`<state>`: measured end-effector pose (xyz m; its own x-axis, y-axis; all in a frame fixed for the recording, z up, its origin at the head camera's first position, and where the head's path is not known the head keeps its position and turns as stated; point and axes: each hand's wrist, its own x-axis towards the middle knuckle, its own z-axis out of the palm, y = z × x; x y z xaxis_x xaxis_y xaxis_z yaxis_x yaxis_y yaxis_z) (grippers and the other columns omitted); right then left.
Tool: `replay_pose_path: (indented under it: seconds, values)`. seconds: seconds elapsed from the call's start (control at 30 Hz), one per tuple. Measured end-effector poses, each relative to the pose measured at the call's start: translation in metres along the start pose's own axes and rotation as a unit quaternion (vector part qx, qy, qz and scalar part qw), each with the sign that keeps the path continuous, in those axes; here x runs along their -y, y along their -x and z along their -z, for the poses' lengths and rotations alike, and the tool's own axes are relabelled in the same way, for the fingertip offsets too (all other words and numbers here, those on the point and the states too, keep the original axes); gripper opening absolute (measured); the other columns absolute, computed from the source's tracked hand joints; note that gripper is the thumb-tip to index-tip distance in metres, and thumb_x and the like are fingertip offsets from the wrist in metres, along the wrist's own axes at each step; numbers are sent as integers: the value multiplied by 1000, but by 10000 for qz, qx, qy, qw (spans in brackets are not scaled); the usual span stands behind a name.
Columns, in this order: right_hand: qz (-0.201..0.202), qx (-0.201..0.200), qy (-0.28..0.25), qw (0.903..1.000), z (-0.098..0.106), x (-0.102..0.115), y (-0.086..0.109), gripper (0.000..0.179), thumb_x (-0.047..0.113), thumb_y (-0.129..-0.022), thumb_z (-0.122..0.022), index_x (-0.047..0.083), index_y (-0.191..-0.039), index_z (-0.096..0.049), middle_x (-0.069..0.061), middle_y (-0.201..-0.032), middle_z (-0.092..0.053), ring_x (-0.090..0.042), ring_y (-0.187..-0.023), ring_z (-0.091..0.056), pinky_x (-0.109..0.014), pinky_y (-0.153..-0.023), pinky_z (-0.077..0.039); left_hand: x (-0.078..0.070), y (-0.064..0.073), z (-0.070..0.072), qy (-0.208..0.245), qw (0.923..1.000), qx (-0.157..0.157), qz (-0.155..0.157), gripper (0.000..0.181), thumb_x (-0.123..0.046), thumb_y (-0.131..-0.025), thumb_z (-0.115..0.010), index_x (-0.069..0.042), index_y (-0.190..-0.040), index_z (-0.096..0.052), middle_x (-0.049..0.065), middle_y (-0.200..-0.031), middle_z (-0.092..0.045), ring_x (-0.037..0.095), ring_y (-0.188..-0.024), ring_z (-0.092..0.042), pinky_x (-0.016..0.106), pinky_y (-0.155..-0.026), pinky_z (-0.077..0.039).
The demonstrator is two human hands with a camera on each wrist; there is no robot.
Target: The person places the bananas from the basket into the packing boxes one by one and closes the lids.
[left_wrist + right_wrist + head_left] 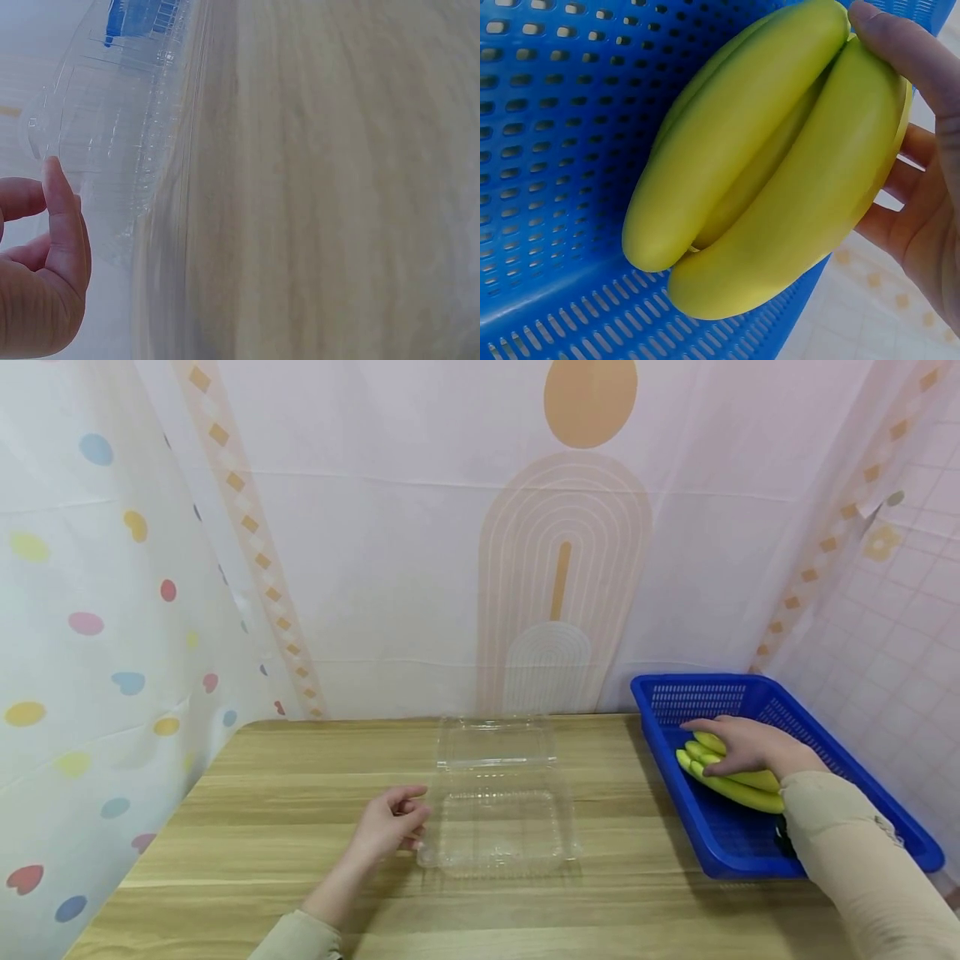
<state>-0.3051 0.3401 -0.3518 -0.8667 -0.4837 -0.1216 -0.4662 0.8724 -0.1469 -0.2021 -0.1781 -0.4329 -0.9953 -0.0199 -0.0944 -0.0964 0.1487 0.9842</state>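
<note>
A bunch of yellow bananas point(738, 789) lies in the blue plastic basket point(678, 802) on the right. My right hand point(750, 747) reaches in from above and grips the bunch. In the right wrist view, the thumb of that hand point(934, 225) rests on one end of the bananas point(780, 180), with the fingers curling behind them. Left of the basket, a clear plastic clamshell box point(502, 827) stands with its lid point(495, 743) folded back. My left hand point(386, 825) is at the box's left side, fingers loosely bent; whether a fingertip touches the edge I cannot tell.
A dark object point(783, 839) in the basket is mostly hidden by the right sleeve. The wooden table point(300, 802) ends at a patterned curtain point(390, 568) behind it and another spotted curtain point(112, 652) on the left.
</note>
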Motion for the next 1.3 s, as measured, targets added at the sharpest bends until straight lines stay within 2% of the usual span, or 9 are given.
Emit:
replay_pose_path:
  seconds: [0.33,0.47,0.77,1.3]
  values:
    - [166,-264,74,9995,1,4,3,49,32,-82,-80,9,-124,-68,-16,-112,-63,-37,-101,-59,-59,-86,-51,0,-1,2,33,10000,54,-32,41,5,-94,-61,12,-134,-52,11,-92,-57,20,-70,-61,24,-53,-56]
    - [165,-284,52,9994,2,4,3,43,31,-84,-79,11,-121,-70,-16,-114,-63,-39,-104,-59,-59,-87,-51,0,-2,2,33,10000,75,-44,41,5,-94,-61,12,-134,-52,11,-92,-57,20,-71,-61,23,-53,-56]
    - [54,-249,-6,9997,4,-2,5,45,33,-84,-79,11,-122,-70,-22,-118,-62,-44,-109,-57,-62,-88,-49,0,-3,1,19,10000,56,-14,41,4,-95,-61,10,-134,-53,11,-93,-56,20,-71,-61,24,-53,-56]
    - [108,-497,-3,9987,12,-7,11,46,31,-84,-79,7,-123,-69,-20,-114,-63,-37,-102,-59,-57,-84,-51,-2,-7,-1,35,10000,87,-20,41,4,-94,-62,11,-133,-53,11,-93,-57,20,-72,-61,24,-54,-56]
